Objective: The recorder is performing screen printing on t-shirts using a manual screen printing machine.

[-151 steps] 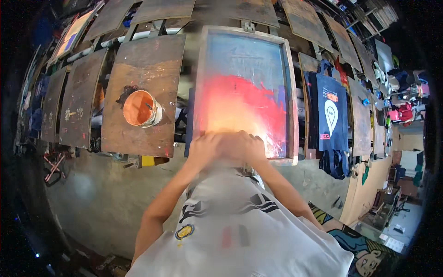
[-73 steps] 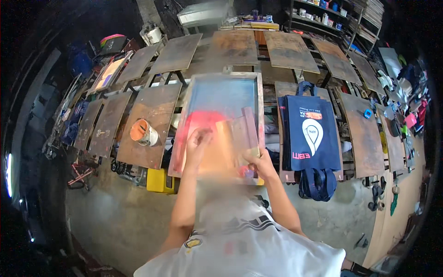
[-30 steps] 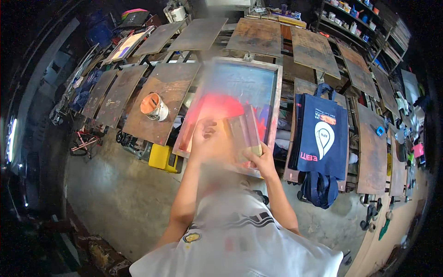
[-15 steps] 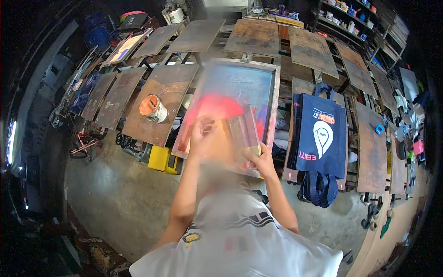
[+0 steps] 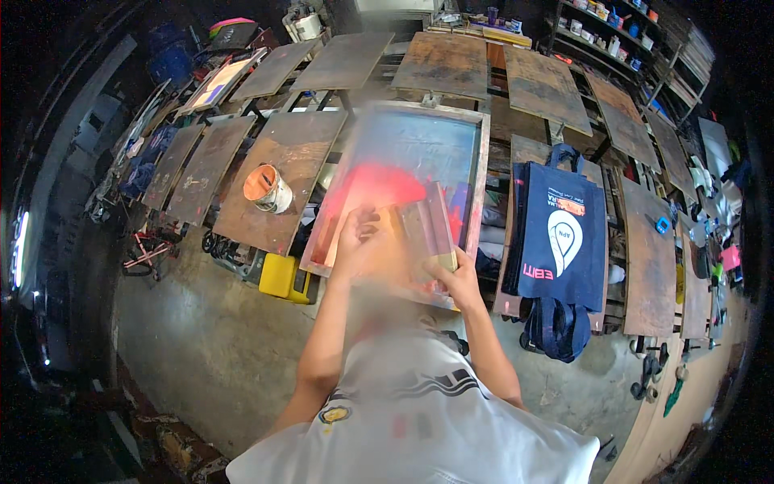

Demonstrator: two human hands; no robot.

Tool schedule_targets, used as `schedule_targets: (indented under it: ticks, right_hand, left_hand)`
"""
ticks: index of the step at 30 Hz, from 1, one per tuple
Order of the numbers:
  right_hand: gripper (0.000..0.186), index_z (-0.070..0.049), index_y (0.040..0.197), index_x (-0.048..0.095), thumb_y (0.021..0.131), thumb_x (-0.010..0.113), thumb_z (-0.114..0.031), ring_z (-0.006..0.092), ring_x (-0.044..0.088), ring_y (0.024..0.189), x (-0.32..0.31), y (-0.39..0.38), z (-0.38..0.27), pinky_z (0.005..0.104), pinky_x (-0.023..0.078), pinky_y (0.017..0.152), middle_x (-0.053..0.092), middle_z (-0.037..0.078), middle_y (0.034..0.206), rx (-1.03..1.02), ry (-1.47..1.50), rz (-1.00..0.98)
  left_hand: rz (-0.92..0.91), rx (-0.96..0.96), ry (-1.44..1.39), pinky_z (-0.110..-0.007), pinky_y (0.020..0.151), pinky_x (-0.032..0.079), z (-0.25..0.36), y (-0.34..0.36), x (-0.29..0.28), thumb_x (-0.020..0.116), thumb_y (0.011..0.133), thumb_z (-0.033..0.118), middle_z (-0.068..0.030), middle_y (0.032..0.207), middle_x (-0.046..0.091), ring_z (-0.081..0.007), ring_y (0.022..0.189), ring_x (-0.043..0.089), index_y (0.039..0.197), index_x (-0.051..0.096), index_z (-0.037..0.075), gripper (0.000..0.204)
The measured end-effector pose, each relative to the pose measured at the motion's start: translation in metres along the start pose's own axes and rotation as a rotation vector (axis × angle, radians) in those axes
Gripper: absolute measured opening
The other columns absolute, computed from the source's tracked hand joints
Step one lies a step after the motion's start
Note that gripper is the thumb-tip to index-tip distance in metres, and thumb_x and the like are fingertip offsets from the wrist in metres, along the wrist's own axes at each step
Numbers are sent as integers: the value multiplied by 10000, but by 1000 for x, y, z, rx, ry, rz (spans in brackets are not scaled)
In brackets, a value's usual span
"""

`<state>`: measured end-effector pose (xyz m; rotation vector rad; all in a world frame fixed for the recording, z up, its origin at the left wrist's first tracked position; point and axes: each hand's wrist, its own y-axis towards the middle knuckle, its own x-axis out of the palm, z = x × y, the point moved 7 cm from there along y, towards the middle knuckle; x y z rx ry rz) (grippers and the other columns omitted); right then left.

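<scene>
A wood-framed printing screen (image 5: 482, 173) lies tilted in front of me, its mesh blue-grey with a bright red patch in the middle. My right hand (image 5: 458, 282) grips the near end of a squeegee (image 5: 440, 226) with a long wooden handle, over the screen's right part. Over the screen's left part is my left hand (image 5: 357, 238), its fingers loosely bent and apart, with nothing visible in them. A hazy smear across the middle of the picture blurs the red patch and the near part of the screen.
A white bucket (image 5: 268, 190) with an orange inside stands on a board to the left. Dark blue tote bags (image 5: 562, 234) lie stacked on the right. Several wooden boards (image 5: 442, 64) surround the screen. A yellow container (image 5: 282, 278) sits low at the left.
My left hand has shifted very slightly, its fingers a little differently bent. The right hand and squeegee have hardly moved.
</scene>
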<state>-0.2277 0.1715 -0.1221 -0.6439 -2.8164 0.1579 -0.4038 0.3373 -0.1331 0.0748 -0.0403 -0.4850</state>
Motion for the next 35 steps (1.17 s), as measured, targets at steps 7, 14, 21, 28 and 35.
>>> schedule_targets:
  ticks: [7,14,21,28,35]
  right_hand:
    - [403,-11,1177,641,840,794,-172,92,641,687,-6,5,14,236,529,577,703,47,925,1,-23,-12]
    - [395,-9,1178,638,840,784,-153,93,635,728,-11,2,19,246,521,595,700,45,944,64,-13,-17]
    - [377,-19,1146,641,838,790,-178,76,609,676,-17,3,23,229,495,552,689,37,920,17,9,26]
    - [369,-22,1121,639,833,802,-186,74,594,650,-11,11,38,224,459,519,673,23,866,98,57,31]
    - [240,-46,1030,635,867,763,-168,79,556,487,6,35,58,206,406,415,659,36,721,-2,176,96]
  left_hand:
    - [-56,-80,-17,-307,906,496,-7,-8,5,740,839,7,-89,1238,561,-150,1026,595,1357,474,42,583]
    - [-103,-129,9,-320,904,503,-16,-17,16,744,832,2,-89,1245,557,-163,1031,590,1366,464,43,605]
    - [-148,-161,38,-329,893,512,-21,-20,25,759,818,17,-95,1240,562,-171,1016,588,1370,451,36,632]
    - [-124,-100,94,-322,889,496,-7,-26,9,818,803,150,-84,1267,562,-162,1045,576,1392,451,60,699]
    - [-423,-63,-1016,-413,969,439,39,-43,-35,856,652,610,-93,1353,529,-244,1144,539,1438,447,138,1005]
